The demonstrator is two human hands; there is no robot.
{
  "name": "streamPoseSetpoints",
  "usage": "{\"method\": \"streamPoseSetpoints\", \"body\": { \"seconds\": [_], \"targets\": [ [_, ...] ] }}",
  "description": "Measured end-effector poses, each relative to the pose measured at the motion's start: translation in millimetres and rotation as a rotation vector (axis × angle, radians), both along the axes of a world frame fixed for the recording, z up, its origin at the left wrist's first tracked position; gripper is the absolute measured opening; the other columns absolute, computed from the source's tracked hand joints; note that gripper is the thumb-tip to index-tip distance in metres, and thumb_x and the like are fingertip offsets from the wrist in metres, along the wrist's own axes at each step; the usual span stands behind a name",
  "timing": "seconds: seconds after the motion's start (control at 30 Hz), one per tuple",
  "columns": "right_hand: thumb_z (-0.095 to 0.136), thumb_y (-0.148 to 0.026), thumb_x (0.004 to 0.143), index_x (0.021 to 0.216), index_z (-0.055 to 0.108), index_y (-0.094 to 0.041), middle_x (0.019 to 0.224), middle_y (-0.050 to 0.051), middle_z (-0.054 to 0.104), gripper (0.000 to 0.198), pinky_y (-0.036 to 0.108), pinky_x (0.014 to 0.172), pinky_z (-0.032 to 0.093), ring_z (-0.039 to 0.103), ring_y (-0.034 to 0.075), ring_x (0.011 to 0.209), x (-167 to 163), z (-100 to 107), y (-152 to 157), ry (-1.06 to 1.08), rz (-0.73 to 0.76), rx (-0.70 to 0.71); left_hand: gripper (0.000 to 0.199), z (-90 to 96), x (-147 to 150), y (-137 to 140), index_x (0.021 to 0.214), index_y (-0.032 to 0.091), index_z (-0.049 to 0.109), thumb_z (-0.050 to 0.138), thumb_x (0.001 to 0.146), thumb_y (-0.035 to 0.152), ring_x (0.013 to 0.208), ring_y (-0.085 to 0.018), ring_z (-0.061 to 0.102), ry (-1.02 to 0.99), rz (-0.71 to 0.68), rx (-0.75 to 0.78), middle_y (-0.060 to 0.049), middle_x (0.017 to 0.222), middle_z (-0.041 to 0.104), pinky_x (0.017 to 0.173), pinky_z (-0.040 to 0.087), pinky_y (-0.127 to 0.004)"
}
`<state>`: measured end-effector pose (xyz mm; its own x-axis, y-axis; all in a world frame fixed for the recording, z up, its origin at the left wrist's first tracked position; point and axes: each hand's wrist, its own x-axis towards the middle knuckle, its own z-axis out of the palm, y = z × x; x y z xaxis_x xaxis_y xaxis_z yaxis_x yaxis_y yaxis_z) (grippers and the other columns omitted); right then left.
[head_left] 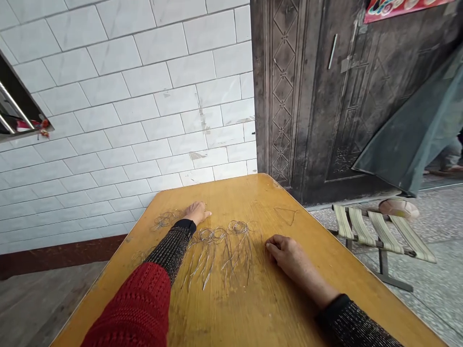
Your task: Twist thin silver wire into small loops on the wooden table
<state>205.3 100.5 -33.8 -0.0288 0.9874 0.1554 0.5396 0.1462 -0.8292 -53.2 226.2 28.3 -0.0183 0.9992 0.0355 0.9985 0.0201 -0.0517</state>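
On the yellow wooden table (267,299) lie several looped wires (206,234) in a row, their twisted tails pointing toward me. Another coiled wire bunch (238,226) closes the right end of that row. My left hand (196,212) rests palm down beyond the row, its thumb held out and its other fingers partly hidden. Just left of it is a loose tangle of wire (164,220). My right hand (287,250) is closed at the right of the row, thumb and forefinger pinched on what looks like a thin wire.
A bent triangular wire mark or piece (286,215) shows on the table's right. A white tiled wall (144,106) stands behind it, beside a dark carved door (347,135). At right are a strap-seat folding stool (376,229) and a grey hanging curtain (408,140).
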Motion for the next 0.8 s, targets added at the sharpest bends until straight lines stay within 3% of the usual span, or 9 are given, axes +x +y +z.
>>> {"method": "streamPoseSetpoints", "body": {
  "seconds": [0.27, 0.43, 0.53, 0.63, 0.7, 0.73, 0.8],
  "targets": [
    [0.043, -0.022, 0.074, 0.066, 0.057, -0.019, 0.052, 0.001, 0.058, 0.017, 0.024, 0.05, 0.035, 0.051, 0.014, 0.046, 0, 0, 0, -0.051, -0.007, -0.004, 0.031, 5.5, 9, 5, 0.112, 0.015, 0.052, 0.052, 0.085, 0.03, 0.095, -0.02, 0.057, 0.033, -0.009, 0.034, -0.009, 0.112, 0.055, 0.079, 0.049, -0.04],
    [0.042, -0.021, 0.074, 0.063, 0.056, -0.018, 0.053, 0.001, 0.058, 0.018, 0.024, 0.05, 0.034, 0.05, 0.013, 0.046, 0, 1, -1, -0.053, -0.016, 0.002, 0.029, 37.4, -2, -2, 0.109, 0.014, 0.055, 0.051, 0.086, 0.03, 0.093, -0.02, 0.058, -0.011, 0.002, 0.184, -0.009, 0.106, 0.059, 0.08, 0.047, -0.04],
    [0.046, -0.02, 0.072, 0.061, 0.056, -0.018, 0.049, 0.0, 0.056, 0.015, 0.022, 0.047, 0.033, 0.048, 0.011, 0.043, -1, 0, 1, 0.043, -0.017, -0.008, 0.03, 62.0, 0, -16, 0.112, 0.011, 0.056, 0.048, 0.084, 0.018, 0.094, -0.027, 0.059, -0.06, -0.035, 0.287, -0.016, 0.098, 0.065, 0.077, 0.045, -0.034],
    [0.052, -0.021, 0.067, 0.059, 0.056, -0.017, 0.043, -0.003, 0.052, 0.01, 0.021, 0.041, 0.03, 0.043, 0.009, 0.036, -2, -3, 4, 0.297, -0.024, -0.058, 0.033, 75.2, 23, -49, 0.116, 0.014, 0.054, 0.043, 0.085, 0.017, 0.09, -0.021, 0.061, -0.115, -0.166, 0.332, -0.011, 0.093, 0.068, 0.078, 0.044, -0.029],
    [0.052, -0.025, 0.067, 0.059, 0.055, -0.017, 0.039, -0.004, 0.048, 0.012, 0.02, 0.036, 0.027, 0.038, 0.008, 0.03, 0, -2, 7, 0.388, -0.05, -0.077, 0.033, 73.8, 47, -88, 0.115, 0.018, 0.056, 0.045, 0.084, 0.017, 0.083, -0.018, 0.063, -0.149, -0.29, 0.323, -0.006, 0.089, 0.069, 0.075, 0.044, -0.025],
    [0.052, -0.027, 0.068, 0.058, 0.053, -0.017, 0.038, -0.004, 0.047, 0.014, 0.02, 0.035, 0.025, 0.037, 0.007, 0.029, 2, -1, 8, 0.419, -0.068, -0.075, 0.033, 69.9, 60, -112, 0.115, 0.02, 0.056, 0.045, 0.084, 0.016, 0.078, -0.016, 0.063, -0.166, -0.381, 0.315, -0.005, 0.088, 0.069, 0.073, 0.045, -0.025],
    [0.052, -0.031, 0.068, 0.059, 0.051, -0.017, 0.041, -0.005, 0.046, 0.017, 0.02, 0.034, 0.026, 0.036, 0.006, 0.03, 11, 5, 10, 0.488, -0.106, -0.041, 0.038, 56.6, 86, -163, 0.115, 0.017, 0.056, 0.039, 0.083, 0.007, 0.068, -0.017, 0.062, -0.142, -0.73, 0.351, -0.008, 0.083, 0.068, 0.063, 0.046, -0.026]
  ]
}}
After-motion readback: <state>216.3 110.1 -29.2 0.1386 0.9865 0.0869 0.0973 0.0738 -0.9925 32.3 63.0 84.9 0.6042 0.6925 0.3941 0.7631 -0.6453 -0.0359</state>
